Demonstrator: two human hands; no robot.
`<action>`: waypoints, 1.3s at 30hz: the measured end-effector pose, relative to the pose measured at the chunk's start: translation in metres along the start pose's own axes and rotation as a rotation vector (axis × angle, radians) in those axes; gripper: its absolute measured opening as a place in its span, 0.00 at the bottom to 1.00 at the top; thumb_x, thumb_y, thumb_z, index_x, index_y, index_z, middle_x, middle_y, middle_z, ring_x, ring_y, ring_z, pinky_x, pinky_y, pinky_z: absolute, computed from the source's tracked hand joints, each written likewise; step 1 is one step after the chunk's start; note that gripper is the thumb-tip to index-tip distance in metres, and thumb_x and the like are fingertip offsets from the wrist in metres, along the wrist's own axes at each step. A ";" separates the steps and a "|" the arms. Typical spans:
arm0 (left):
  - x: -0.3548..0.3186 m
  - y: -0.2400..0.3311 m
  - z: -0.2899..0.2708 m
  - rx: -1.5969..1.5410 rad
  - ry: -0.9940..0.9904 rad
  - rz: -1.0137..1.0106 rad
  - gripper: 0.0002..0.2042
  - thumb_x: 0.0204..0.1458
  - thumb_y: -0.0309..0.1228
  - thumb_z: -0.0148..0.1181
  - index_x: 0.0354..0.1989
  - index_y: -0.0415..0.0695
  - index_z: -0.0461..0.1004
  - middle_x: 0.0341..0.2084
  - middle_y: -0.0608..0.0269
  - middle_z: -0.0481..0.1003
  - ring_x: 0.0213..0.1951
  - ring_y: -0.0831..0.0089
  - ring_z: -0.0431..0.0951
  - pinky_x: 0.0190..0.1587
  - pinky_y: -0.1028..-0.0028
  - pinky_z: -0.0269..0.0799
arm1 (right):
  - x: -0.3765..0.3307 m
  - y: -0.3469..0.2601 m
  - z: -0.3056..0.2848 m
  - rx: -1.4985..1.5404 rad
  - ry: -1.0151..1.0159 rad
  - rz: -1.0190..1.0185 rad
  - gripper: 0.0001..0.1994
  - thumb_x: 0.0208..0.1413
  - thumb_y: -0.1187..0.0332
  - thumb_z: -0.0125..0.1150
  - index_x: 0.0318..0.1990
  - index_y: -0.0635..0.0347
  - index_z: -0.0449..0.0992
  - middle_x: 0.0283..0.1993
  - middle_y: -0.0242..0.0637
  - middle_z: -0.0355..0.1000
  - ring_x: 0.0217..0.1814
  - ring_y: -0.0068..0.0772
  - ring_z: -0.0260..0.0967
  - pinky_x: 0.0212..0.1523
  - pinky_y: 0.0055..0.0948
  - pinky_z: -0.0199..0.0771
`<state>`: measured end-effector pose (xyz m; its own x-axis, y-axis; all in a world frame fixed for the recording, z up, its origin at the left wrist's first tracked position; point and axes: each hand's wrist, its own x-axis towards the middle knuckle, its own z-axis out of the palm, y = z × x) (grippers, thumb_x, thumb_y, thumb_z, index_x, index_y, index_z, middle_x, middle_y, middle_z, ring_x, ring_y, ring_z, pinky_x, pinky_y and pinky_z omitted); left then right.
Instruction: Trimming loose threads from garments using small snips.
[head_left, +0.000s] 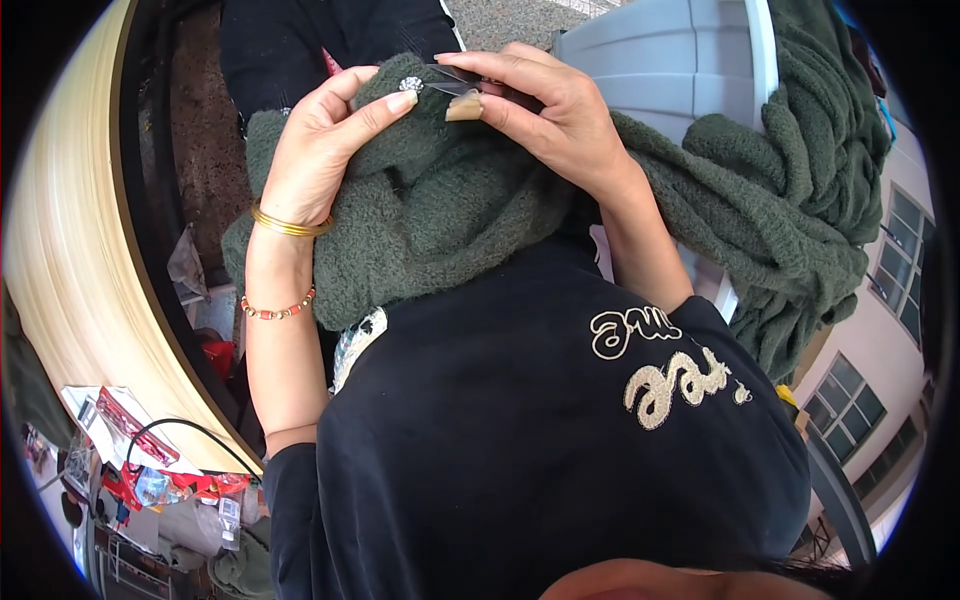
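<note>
Beside a pale tabletop [75,180], left fingers [372,120] pinch green fabric [450,220], right fingers [512,72] grip snips [452,87].

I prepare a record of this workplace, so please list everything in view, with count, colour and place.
Bin: one, pale blue-grey, upper right
Fluffy cloth: count unclear, dark green, lap and bin
Button: one, sparkling silver, on lap cloth
Small cutter: one, grey blades, upper middle
Wrap: one, beige, at right thumb
Table: one, pale wood, left
Packets: several, mostly red, lower left
Windows: at least two, grey, right
Bangle: at least one, gold, left wrist
Bracelet: one, orange-gold, left forearm
Shirt: one, black, lower middle
Trousers: one pair, black, top
Left hand: one, pinching cloth
Right hand: one, holding cutter
</note>
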<state>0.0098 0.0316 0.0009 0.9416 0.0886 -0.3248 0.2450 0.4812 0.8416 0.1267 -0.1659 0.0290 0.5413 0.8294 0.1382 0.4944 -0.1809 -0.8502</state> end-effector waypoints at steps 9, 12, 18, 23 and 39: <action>0.000 -0.002 -0.001 -0.013 -0.030 0.020 0.13 0.53 0.26 0.62 0.47 0.38 0.74 0.38 0.66 0.78 0.40 0.83 0.76 0.47 0.82 0.70 | -0.001 0.005 0.001 -0.084 0.007 -0.061 0.17 0.54 0.74 0.59 0.52 0.53 0.77 0.26 0.28 0.60 0.28 0.21 0.57 0.31 0.21 0.62; 0.001 -0.001 0.000 -0.030 -0.058 0.001 0.13 0.54 0.25 0.61 0.48 0.38 0.73 0.39 0.67 0.77 0.41 0.84 0.75 0.48 0.82 0.69 | 0.000 0.000 0.000 -0.036 0.001 0.013 0.16 0.55 0.75 0.58 0.52 0.56 0.76 0.30 0.28 0.66 0.31 0.19 0.63 0.35 0.19 0.66; 0.000 0.002 0.009 0.058 0.010 0.071 0.15 0.57 0.28 0.58 0.53 0.43 0.73 0.40 0.69 0.75 0.43 0.85 0.73 0.49 0.84 0.66 | -0.003 0.010 0.003 0.226 0.005 0.265 0.15 0.58 0.74 0.57 0.53 0.64 0.74 0.45 0.32 0.74 0.45 0.19 0.71 0.48 0.18 0.70; 0.004 -0.001 0.006 0.064 -0.003 0.065 0.14 0.59 0.31 0.55 0.53 0.43 0.74 0.40 0.71 0.76 0.41 0.87 0.72 0.47 0.85 0.67 | -0.007 0.010 0.002 0.169 -0.014 0.210 0.15 0.58 0.74 0.57 0.53 0.62 0.74 0.43 0.31 0.73 0.43 0.18 0.70 0.46 0.18 0.69; 0.013 -0.006 0.001 0.208 0.044 0.194 0.11 0.57 0.30 0.58 0.46 0.42 0.78 0.37 0.71 0.77 0.39 0.86 0.73 0.44 0.85 0.68 | -0.008 0.007 -0.001 0.059 -0.071 0.149 0.15 0.58 0.70 0.57 0.53 0.57 0.75 0.38 0.33 0.73 0.39 0.22 0.69 0.42 0.21 0.68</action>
<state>0.0210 0.0285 -0.0080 0.9656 0.2017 -0.1638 0.1077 0.2628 0.9588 0.1263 -0.1741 0.0222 0.5554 0.8312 -0.0263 0.3704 -0.2755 -0.8871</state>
